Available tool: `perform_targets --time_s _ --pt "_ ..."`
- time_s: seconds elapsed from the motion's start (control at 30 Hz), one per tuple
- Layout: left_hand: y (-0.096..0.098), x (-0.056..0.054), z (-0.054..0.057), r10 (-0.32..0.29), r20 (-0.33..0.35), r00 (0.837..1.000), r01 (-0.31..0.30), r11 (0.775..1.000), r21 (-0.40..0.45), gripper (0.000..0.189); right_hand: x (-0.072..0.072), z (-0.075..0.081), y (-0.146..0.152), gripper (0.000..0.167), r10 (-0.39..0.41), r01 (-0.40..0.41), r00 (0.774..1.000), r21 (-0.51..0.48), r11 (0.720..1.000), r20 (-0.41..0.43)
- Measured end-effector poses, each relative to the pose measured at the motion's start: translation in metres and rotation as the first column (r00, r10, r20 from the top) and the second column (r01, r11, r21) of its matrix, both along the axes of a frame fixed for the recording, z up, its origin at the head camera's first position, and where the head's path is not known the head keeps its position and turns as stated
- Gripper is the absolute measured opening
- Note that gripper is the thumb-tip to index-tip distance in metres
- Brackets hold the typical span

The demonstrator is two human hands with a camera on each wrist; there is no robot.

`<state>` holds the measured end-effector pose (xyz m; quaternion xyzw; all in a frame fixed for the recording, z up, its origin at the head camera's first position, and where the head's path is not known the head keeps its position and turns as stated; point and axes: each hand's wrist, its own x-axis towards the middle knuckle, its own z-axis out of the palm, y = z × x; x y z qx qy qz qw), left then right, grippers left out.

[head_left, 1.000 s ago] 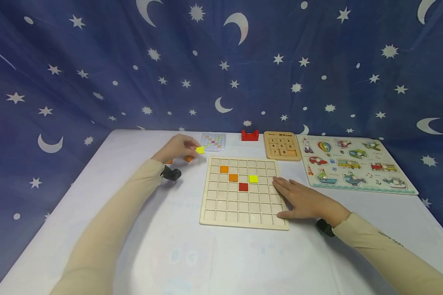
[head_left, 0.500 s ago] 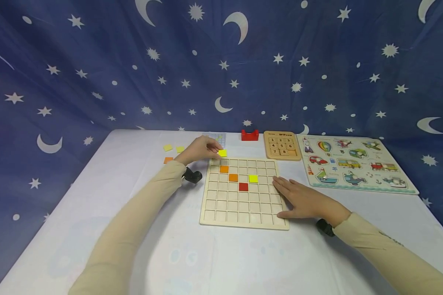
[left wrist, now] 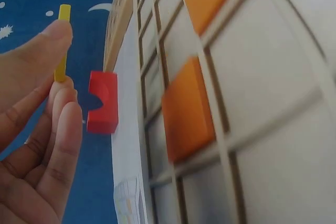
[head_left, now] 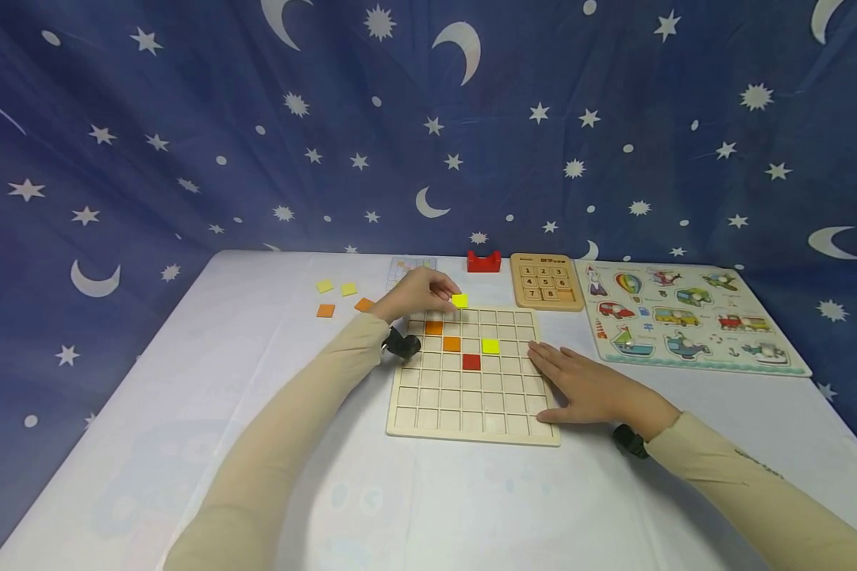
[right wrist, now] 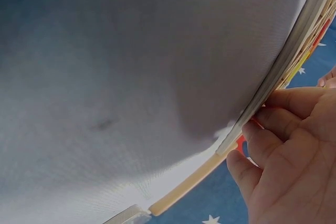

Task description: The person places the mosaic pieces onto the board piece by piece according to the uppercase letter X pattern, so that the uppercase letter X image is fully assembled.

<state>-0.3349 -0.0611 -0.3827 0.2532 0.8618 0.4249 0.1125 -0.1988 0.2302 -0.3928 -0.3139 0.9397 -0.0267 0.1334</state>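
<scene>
While the left hand pinches a small yellow tile edgewise between thumb and fingertips, it hangs just above the far edge of the wooden grid board, past the two orange tiles seated in it. The right hand lies flat, fingers straight and together, on the board's right edge, steadying it. Thin, stiff and light by the look of it, the yellow tile likely handles best held by its opposite edges, as now; its smooth faces could slip from a loose pinch. A red tile and another yellow one sit near the board's middle. Left of the board, loose tiles lie on the white table; beyond it stand a red block and a number puzzle, and to its right a vehicle puzzle. Behind hangs a blue star-and-moon cloth.
</scene>
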Motion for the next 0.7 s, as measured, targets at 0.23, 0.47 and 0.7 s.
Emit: perform_targets --time_s 0.23,0.47,0.7 --pt "0.018 0.004 0.0 -0.006 -0.003 1.0 0.006 1.0 0.009 0.026 0.0 -0.001 0.001 0.096 0.003 -0.003 1.0 -0.002 1.0 -0.001" --pt "0.036 0.004 -0.006 -0.025 0.036 0.999 0.024 0.999 0.024 0.026 0.0 0.0 0.0 0.096 -0.011 0.011 1.0 0.007 1.0 0.01" --pt "0.053 0.005 -0.01 -0.027 0.058 0.998 0.028 1.0 -0.005 0.025 0.0 0.001 -0.001 0.095 -0.009 0.009 1.0 0.01 1.0 0.006"
